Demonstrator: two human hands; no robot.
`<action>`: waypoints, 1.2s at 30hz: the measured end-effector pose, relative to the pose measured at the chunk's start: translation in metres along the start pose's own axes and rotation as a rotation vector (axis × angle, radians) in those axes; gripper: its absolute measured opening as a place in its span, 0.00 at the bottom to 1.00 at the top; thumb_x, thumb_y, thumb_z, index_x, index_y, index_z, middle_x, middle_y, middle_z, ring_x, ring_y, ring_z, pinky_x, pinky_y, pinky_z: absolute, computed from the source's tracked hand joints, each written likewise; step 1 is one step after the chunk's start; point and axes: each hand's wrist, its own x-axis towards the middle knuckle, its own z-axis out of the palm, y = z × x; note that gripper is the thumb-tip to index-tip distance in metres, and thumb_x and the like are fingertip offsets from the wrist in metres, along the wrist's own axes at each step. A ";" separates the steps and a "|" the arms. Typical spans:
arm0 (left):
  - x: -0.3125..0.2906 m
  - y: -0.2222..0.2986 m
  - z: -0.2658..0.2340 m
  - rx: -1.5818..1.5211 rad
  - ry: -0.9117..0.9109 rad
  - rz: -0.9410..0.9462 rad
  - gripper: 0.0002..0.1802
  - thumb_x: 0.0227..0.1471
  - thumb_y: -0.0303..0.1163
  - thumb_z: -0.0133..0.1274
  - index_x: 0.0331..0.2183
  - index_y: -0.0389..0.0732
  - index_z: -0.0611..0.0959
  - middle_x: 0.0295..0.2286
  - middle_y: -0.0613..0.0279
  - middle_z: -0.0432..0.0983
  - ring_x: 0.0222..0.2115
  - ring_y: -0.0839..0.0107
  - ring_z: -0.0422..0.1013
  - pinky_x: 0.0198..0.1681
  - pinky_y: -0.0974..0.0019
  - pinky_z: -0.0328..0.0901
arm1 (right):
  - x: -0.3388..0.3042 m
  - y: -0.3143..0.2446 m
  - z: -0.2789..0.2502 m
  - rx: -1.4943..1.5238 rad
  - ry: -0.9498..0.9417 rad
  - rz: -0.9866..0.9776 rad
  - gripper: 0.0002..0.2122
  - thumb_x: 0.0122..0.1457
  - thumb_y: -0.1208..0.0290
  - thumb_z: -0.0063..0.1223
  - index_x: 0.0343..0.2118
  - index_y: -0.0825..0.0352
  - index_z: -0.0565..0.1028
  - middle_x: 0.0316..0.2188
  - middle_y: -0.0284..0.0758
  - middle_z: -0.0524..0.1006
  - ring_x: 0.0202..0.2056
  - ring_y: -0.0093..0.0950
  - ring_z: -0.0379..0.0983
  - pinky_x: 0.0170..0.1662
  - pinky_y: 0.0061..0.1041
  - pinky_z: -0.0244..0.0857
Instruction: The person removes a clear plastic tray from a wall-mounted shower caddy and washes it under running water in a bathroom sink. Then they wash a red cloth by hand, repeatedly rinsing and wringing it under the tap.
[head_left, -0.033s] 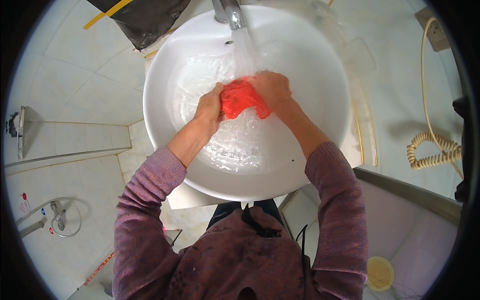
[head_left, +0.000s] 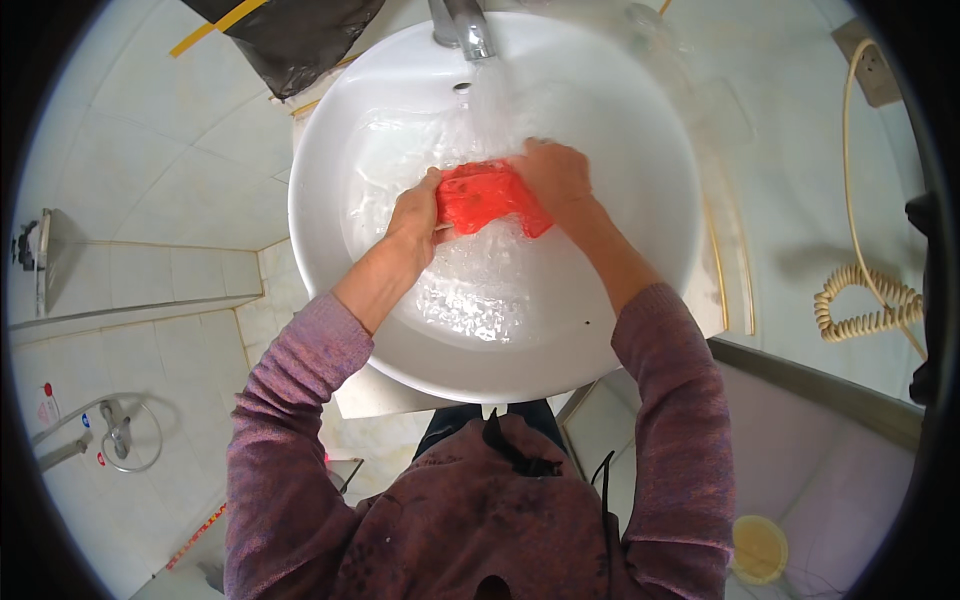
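Note:
A wet red cloth (head_left: 487, 197) is held between both my hands inside a round white basin (head_left: 640, 300). My left hand (head_left: 415, 215) grips its left end and my right hand (head_left: 552, 175) clasps its upper right part. Water runs from the metal tap (head_left: 468, 25) at the top of the basin onto the cloth and my right hand. Shallow water ripples in the bowl around the cloth. My purple sleeves are pushed up to the forearms.
A black bag (head_left: 290, 35) lies at the basin's upper left. A coiled beige cord (head_left: 860, 300) hangs on the right wall. Tiled floor with a metal valve and hose (head_left: 115, 435) at lower left. A yellow round lid (head_left: 758, 548) at lower right.

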 end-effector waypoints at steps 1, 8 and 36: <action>0.003 -0.001 -0.005 -0.006 0.022 -0.012 0.21 0.59 0.44 0.34 0.45 0.40 0.72 0.41 0.58 0.70 0.39 0.66 0.68 0.40 0.65 0.65 | 0.002 0.006 0.001 0.050 -0.026 0.071 0.17 0.53 0.55 0.45 0.24 0.66 0.73 0.24 0.39 0.76 0.29 0.35 0.73 0.31 0.31 0.65; 0.015 -0.014 -0.001 -0.252 -0.102 -0.022 0.18 0.57 0.38 0.39 0.45 0.40 0.70 0.41 0.57 0.70 0.40 0.64 0.69 0.40 0.62 0.68 | -0.018 -0.044 -0.007 1.263 -0.237 0.012 0.05 0.50 0.74 0.49 0.29 0.69 0.72 0.23 0.33 0.73 0.29 0.22 0.69 0.36 0.22 0.64; 0.021 -0.016 -0.019 -0.367 -0.513 -0.031 0.14 0.56 0.39 0.41 0.41 0.42 0.70 0.40 0.60 0.69 0.38 0.67 0.69 0.41 0.62 0.68 | -0.031 -0.094 -0.017 0.972 -0.032 -0.157 0.09 0.47 0.69 0.48 0.29 0.68 0.74 0.23 0.41 0.74 0.27 0.32 0.70 0.32 0.29 0.64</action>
